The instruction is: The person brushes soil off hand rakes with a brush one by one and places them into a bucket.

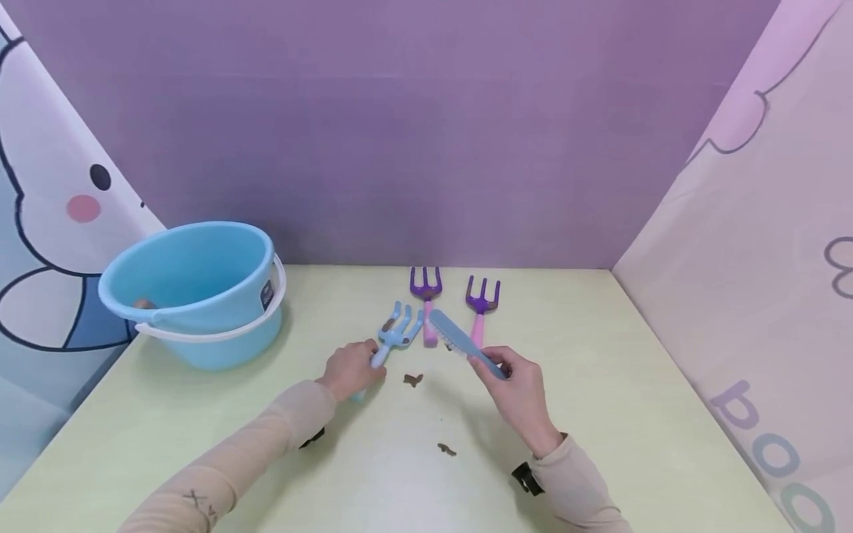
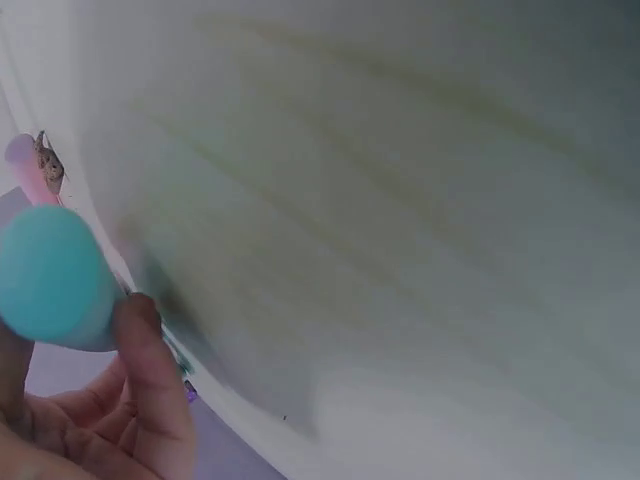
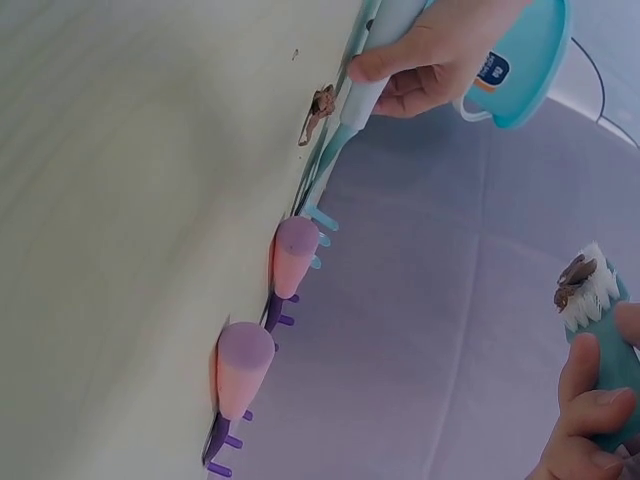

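My left hand (image 1: 349,370) grips the handle of a light blue hand fork (image 1: 396,337), whose tines point away from me and carry brown bits. Its turquoise handle end (image 2: 55,280) shows large in the left wrist view. Raised above the table to the right, my right hand (image 1: 518,389) pinches the handle of a blue brush (image 1: 455,332). White bristles (image 3: 597,296) face down toward the table, with brown bits stuck among them in the right wrist view. A brown scrap (image 1: 413,380) lies between the hands, and a smaller scrap (image 1: 446,449) lies nearer me.
Two purple hand forks with pink handles lie behind, one (image 1: 426,285) at centre and one (image 1: 483,300) to its right. At left stands a light blue bucket (image 1: 220,348) with a white handle and something brown inside. A purple wall (image 1: 426,148) closes the back; printed panels flank the table.
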Available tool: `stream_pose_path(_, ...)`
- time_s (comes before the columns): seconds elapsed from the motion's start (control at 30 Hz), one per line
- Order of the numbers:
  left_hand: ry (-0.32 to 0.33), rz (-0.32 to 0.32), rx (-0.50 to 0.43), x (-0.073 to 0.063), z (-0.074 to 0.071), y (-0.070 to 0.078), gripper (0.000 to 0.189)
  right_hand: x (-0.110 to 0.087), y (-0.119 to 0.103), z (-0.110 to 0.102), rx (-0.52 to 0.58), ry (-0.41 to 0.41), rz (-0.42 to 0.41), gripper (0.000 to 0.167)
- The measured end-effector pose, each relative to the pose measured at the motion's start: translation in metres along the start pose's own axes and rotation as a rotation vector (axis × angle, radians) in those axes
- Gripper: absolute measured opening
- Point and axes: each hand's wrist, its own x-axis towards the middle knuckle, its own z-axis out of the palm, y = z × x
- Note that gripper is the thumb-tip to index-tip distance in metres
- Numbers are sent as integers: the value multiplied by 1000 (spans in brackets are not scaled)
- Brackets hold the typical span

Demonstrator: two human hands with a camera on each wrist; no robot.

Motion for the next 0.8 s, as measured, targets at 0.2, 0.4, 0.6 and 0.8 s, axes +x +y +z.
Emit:
stream_pose_path(0.2,36,2,-52,2,-1,-4,33,1,0,-1,-6,-8,-5,20)
stream_pose_path(0.4,57,9,-99,1,-3,-9,35,1,1,-1,-7,-11,9,22)
stream_pose_path(0.6,118,50,-126,-8,-17,-10,35,1,3,2,10,-10,-10,20)
stream_pose_path(0.8,166,110,-111,-23,-32,-1,37,2,3,3,-2,45,-91,23)
